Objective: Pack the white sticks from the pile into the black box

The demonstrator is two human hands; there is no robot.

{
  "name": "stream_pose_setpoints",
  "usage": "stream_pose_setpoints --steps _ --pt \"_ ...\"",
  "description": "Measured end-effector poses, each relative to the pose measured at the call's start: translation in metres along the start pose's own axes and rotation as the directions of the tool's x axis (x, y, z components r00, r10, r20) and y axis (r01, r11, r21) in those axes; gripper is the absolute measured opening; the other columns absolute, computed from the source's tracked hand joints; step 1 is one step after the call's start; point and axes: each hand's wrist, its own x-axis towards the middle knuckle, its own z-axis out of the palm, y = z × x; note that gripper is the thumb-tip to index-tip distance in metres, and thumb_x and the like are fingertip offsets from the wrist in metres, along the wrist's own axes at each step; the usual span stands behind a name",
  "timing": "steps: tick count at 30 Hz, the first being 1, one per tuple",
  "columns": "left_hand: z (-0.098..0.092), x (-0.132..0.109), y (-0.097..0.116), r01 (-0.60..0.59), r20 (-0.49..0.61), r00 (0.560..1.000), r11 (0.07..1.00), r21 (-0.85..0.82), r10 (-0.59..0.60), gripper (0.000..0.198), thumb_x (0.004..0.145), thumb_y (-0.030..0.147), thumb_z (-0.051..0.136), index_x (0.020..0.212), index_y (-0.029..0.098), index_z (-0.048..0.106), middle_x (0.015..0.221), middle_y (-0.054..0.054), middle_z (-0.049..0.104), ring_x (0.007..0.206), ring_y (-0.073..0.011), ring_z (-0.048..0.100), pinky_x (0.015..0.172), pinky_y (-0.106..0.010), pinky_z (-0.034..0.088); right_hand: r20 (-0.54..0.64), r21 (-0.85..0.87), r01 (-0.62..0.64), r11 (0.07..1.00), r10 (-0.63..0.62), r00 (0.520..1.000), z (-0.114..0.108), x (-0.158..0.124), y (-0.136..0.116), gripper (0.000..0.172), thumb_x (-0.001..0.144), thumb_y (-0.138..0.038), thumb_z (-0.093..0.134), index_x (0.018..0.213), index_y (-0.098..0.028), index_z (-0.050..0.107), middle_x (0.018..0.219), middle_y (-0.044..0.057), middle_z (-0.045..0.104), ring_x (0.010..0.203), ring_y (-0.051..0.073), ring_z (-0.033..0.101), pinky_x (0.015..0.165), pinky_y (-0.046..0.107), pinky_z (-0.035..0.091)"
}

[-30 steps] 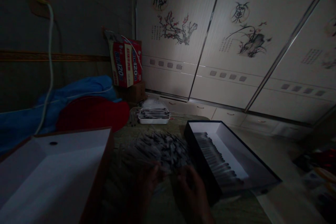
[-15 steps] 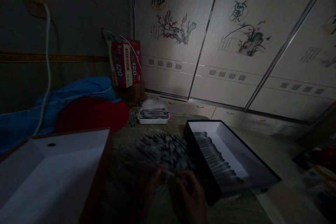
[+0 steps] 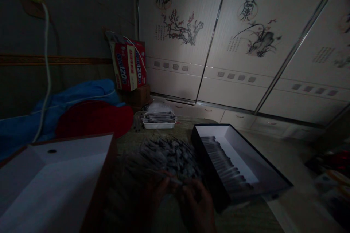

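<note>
holding one slim piece (image 3: 175, 181) between them, the left hand (image 3: 160, 188) and the right hand (image 3: 198, 197) come close together toward the near edge of the worktop (image 3: 184, 128). both hands are narrow, thumb and fingers pinched on the piece; much of the left is lost in shadow. the piece, pale and pen-like, lies just in front of the pile (image 3: 175, 153), its exact make too dim to tell. judged by its thinness, it should be light and fairly stiff, probably smooth enough to roll between fingertips, and perhaps liable to crack if bent. a gentle pinch near each end seems the best hold. the pile, of similar pieces lying crosswise, spreads over the middle of the worktop and may tangle at a pull. at the right edge stands a dark-walled box (image 3: 243, 158), with a row of slim pieces (image 3: 225, 164) side by side along its left side; at the left edge, a red-brown box (image 3: 68, 182) with pale lining; near the far edge, a white tray (image 3: 160, 126) of further slim pieces. beyond, the room is dim: red cloth (image 3: 94, 120), blue cloth (image 3: 91, 89), a white cable (image 3: 46, 54), a red-and-cream carton (image 3: 131, 67) and pale cabinet doors (image 3: 175, 83) with painted branches.
</note>
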Motion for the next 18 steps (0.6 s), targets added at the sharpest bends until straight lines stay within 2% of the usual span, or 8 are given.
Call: stream_pose_setpoints --steps 4,7,12,15,18 --pt "0.001 -0.005 0.005 -0.087 0.054 0.995 0.985 0.15 0.08 0.014 0.063 0.031 0.072 0.069 0.018 0.069 0.06 -0.004 0.07 0.059 -0.0212 0.065 0.058 -0.029 0.051 -0.016 -0.005 0.012 1.0 -0.012 1.0 0.002 -0.001 -0.002 0.035 0.071 -0.05 0.066 0.076 -0.015 0.067 0.063 0.004 0.065 0.053 0.015 0.058 0.047 0.023 0.045" --pt "0.001 -0.009 0.011 -0.132 0.072 0.99 0.963 0.234 0.118 0.011 0.065 0.03 0.071 0.069 0.019 0.07 0.065 -0.005 0.072 0.063 -0.0215 0.066 0.061 -0.029 0.052 -0.003 -0.151 0.072 0.986 -0.073 0.997 0.0 -0.001 -0.003 0.037 0.074 -0.053 0.061 0.068 -0.017 0.065 0.059 0.002 0.063 0.054 0.014 0.056 0.05 0.022 0.046" --pt "0.005 -0.013 0.016 -0.11 0.153 0.985 0.978 0.177 0.083 0.016 0.063 0.035 0.073 0.067 0.02 0.07 0.061 -0.005 0.072 0.06 -0.0229 0.066 0.059 -0.031 0.052 -0.059 -0.417 0.149 0.897 -0.19 0.98 -0.009 0.0 0.014 0.048 0.077 -0.065 0.049 0.069 -0.021 0.067 0.068 0.004 0.066 0.064 0.018 0.06 0.06 0.026 0.049" --pt "0.009 -0.014 0.018 -0.098 0.08 0.993 0.987 0.125 0.088 0.018 0.058 0.035 0.076 0.064 0.019 0.07 0.059 -0.005 0.071 0.057 -0.0219 0.065 0.056 -0.03 0.052 -0.004 -0.478 0.196 0.856 -0.225 0.974 -0.013 -0.001 0.016 0.047 0.075 -0.065 0.052 0.081 -0.022 0.068 0.079 0.005 0.069 0.074 0.021 0.063 0.065 0.027 0.05" --pt "0.011 -0.015 0.02 -0.082 -0.018 0.996 0.99 0.112 0.085 0.019 0.056 0.035 0.077 0.064 0.019 0.07 0.057 -0.005 0.07 0.055 -0.0213 0.064 0.054 -0.029 0.051 0.12 -0.446 0.205 0.871 -0.169 0.978 -0.012 -0.003 0.009 0.036 0.084 -0.054 0.048 0.091 -0.023 0.065 0.076 0.002 0.067 0.069 0.017 0.062 0.061 0.023 0.049"
